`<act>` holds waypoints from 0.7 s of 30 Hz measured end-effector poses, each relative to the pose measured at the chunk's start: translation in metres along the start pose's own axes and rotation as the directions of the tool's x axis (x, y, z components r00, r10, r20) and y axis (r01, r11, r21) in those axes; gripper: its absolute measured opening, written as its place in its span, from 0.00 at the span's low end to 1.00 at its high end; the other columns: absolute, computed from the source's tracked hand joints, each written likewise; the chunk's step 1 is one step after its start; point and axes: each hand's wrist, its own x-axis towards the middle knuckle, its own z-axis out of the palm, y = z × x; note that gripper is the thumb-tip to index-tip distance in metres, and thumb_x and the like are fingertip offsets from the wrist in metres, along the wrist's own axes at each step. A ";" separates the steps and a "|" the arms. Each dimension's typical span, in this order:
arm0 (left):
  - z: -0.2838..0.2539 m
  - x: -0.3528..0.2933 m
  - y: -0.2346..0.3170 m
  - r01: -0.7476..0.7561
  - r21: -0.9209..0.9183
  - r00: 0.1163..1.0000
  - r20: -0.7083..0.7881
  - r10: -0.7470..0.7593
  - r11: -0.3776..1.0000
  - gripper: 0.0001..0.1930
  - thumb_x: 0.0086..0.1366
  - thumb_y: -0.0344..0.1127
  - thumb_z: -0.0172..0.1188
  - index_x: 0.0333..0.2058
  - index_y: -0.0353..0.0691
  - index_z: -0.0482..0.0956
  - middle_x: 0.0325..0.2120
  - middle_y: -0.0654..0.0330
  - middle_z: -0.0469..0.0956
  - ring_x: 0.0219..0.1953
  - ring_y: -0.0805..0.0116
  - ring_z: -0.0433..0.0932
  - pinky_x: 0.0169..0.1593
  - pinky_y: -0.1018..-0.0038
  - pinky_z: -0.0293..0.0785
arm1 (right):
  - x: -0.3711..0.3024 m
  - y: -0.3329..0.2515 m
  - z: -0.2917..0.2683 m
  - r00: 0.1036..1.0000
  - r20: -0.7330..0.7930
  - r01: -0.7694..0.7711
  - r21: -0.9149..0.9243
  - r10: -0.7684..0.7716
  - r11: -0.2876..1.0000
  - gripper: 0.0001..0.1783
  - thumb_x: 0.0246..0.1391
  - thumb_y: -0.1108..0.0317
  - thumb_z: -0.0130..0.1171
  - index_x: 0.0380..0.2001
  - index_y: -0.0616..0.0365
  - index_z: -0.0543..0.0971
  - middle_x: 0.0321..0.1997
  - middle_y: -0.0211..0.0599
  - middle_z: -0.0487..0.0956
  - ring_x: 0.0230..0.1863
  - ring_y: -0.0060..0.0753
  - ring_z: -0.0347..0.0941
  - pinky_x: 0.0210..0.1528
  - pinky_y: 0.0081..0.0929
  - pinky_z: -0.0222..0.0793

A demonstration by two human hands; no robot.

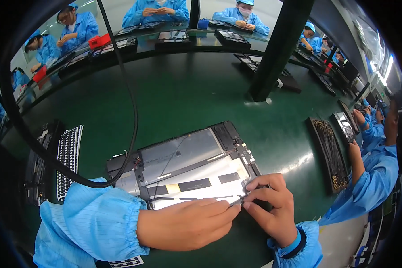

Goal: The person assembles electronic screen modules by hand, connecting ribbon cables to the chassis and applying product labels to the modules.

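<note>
A flat opened tablet-like device [183, 154], with a silver metal plate and a black frame, lies tilted on the green table in front of me. Across its near edge reaches my left hand [187, 223], fingers closed together, their tips at the device's near right corner. There my right hand [272, 203] meets them, thumb and fingers pinched at the corner. Whatever small piece either hand grips is hidden by the fingertips. Black strips [196, 184] and small connectors run along the device's face and right edge.
A black cable [135, 111] loops down over the device's left end. To the left are a sheet of black-and-white labels [69, 156] and a black device part [40, 165]. A tray of black cables [328, 154] stands right, beside a co-worker [366, 178]. A dark post [279, 49] rises behind.
</note>
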 end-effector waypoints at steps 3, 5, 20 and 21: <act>-0.002 0.003 0.002 -0.017 0.164 1.000 0.024 0.013 0.986 0.15 0.44 0.35 0.51 0.31 0.33 0.73 0.40 0.50 0.69 0.38 0.65 0.69 0.42 0.78 0.67 | 0.002 -0.001 0.001 1.000 -0.024 -0.003 0.011 0.003 1.000 0.06 0.30 0.77 0.60 0.19 0.58 0.77 0.32 0.33 0.74 0.37 0.36 0.65 0.39 0.27 0.62; -0.004 0.006 0.003 -0.024 0.184 0.999 0.044 0.016 0.983 0.14 0.44 0.35 0.51 0.30 0.33 0.72 0.40 0.50 0.69 0.37 0.66 0.69 0.42 0.78 0.67 | 0.003 -0.001 0.002 0.998 -0.053 0.031 -0.006 -0.031 1.000 0.05 0.30 0.77 0.59 0.18 0.58 0.76 0.32 0.32 0.73 0.36 0.36 0.65 0.39 0.27 0.62; -0.066 -0.058 -0.014 0.519 0.039 0.855 -0.033 -0.518 0.854 0.20 0.50 0.29 0.56 0.44 0.36 0.70 0.46 0.48 0.67 0.49 0.52 0.67 0.51 0.64 0.64 | -0.059 -0.006 -0.011 0.996 -0.089 -0.022 0.018 0.024 1.000 0.10 0.40 0.78 0.55 0.31 0.64 0.73 0.38 0.42 0.72 0.42 0.32 0.68 0.44 0.26 0.63; -0.067 -0.064 -0.023 0.555 0.013 0.832 -0.035 -0.554 0.832 0.19 0.52 0.31 0.55 0.44 0.35 0.71 0.45 0.48 0.68 0.47 0.52 0.67 0.50 0.64 0.64 | -0.066 -0.023 -0.008 0.999 -0.048 0.003 -0.025 -0.004 1.000 0.10 0.42 0.78 0.54 0.32 0.64 0.73 0.37 0.41 0.72 0.41 0.31 0.68 0.45 0.25 0.63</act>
